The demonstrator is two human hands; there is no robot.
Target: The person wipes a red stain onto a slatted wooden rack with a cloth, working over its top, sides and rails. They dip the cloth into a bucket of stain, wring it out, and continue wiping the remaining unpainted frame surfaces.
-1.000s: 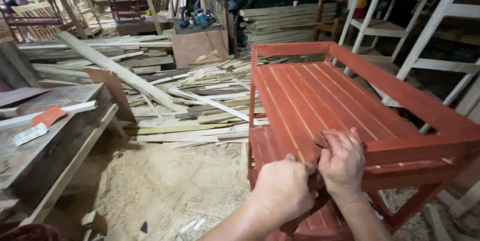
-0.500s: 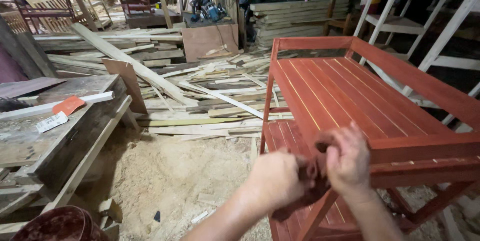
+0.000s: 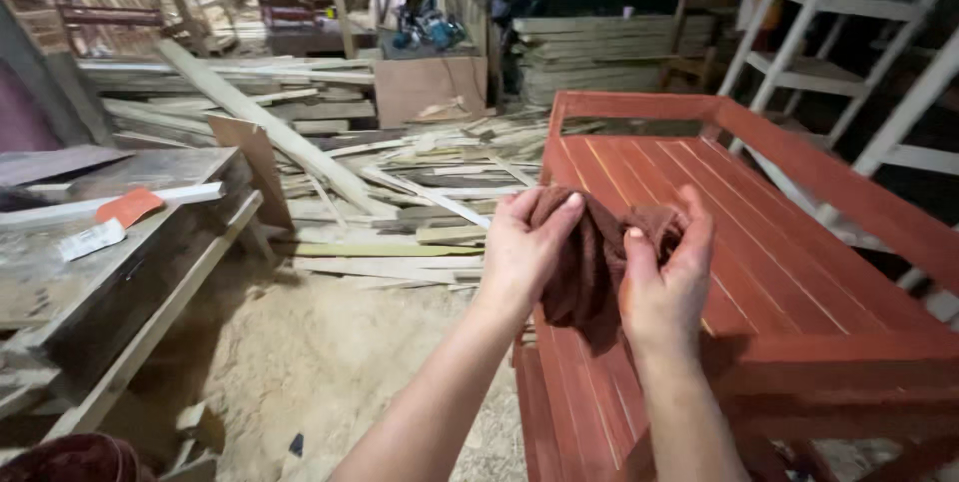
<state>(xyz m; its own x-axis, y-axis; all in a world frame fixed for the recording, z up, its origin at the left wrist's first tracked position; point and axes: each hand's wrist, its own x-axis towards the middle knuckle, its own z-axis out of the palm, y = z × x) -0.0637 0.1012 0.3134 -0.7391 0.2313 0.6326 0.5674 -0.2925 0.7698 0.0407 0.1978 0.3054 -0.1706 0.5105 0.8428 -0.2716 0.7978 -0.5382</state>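
Both forearms raised over red-stained slatted wooden bench (image 3: 799, 272). Left hand (image 3: 524, 247) and right hand (image 3: 664, 287), 2 closed grips, bunch 1 dark reddish-brown cloth rag (image 3: 591, 257) between them.

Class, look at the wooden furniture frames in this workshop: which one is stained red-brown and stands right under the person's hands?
The slatted bench beneath the hands holding the rag. The ladder-like frames to its right are white.

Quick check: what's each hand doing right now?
Left hand: closed on the dark red cloth.
Right hand: closed on the same cloth.
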